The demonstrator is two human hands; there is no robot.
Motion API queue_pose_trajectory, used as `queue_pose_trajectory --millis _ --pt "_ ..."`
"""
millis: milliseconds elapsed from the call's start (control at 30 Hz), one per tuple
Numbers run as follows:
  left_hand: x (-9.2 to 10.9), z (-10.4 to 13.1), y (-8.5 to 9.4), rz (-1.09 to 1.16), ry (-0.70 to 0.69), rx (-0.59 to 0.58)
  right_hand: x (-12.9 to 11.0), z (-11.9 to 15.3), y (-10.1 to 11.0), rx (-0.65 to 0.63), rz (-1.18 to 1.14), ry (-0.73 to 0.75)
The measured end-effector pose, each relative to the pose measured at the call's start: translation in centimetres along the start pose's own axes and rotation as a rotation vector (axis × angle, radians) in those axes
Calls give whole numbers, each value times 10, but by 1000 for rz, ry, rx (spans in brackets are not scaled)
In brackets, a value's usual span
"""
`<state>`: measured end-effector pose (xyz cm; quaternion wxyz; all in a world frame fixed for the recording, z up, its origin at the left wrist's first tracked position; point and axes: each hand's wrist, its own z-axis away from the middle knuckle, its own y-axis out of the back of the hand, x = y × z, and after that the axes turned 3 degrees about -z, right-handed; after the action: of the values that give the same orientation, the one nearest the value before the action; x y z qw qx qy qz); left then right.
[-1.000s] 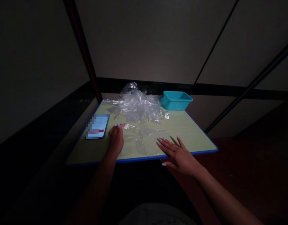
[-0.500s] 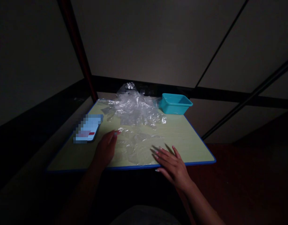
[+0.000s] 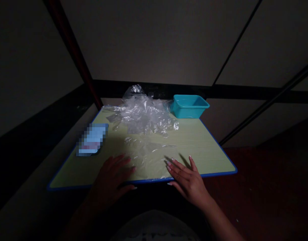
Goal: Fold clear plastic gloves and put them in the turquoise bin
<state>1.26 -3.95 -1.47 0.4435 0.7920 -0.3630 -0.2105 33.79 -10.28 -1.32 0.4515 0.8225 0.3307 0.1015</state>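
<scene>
A clear plastic bag [image 3: 151,155] lies spread flat at the front of the small table [image 3: 206,147]. My left hand [image 3: 111,177] is at its left side, fingers spread and thumb over the table's front edge; dim light hides whether it touches the plastic. On the bag's right side, my right hand [image 3: 186,177] has its fingers stretched out, fingertips at the plastic's edge and thumb below the table rim. Neither hand grips anything. Behind the flat bag sits a crumpled heap of clear plastic bags [image 3: 143,113].
A turquoise plastic basket [image 3: 190,107] stands at the table's back right corner. Near the left edge lies a phone [image 3: 93,139] with a lit, blurred screen. Pale panels [image 3: 154,43] rise behind the table, and the surroundings are dark.
My left hand has come back toward the front edge and its fingers have spread from a closer, bent pose. My right hand keeps nearly the same place. The view has shifted slightly.
</scene>
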Motion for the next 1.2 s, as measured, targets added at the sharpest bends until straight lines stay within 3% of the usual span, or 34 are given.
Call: queue_pose_trajectory --millis 133,433,567,800,1067,1200 --pt "0 7 -2 -41 -37 6 0 2 0 31 -32 19" --pt "9 13 -6 191 -15 5 6 13 -4 6 -80 56" --pt "10 14 -5 87 15 80 7 9 0 4 -102 44" --pt "1 19 0 114 -18 55 9 3 9 6 -112 17" --pt "1 10 9 315 130 72 10 1 15 68 -309 -131" --pt "-1 0 10 371 233 5 9 -4 17 37 -340 -203"
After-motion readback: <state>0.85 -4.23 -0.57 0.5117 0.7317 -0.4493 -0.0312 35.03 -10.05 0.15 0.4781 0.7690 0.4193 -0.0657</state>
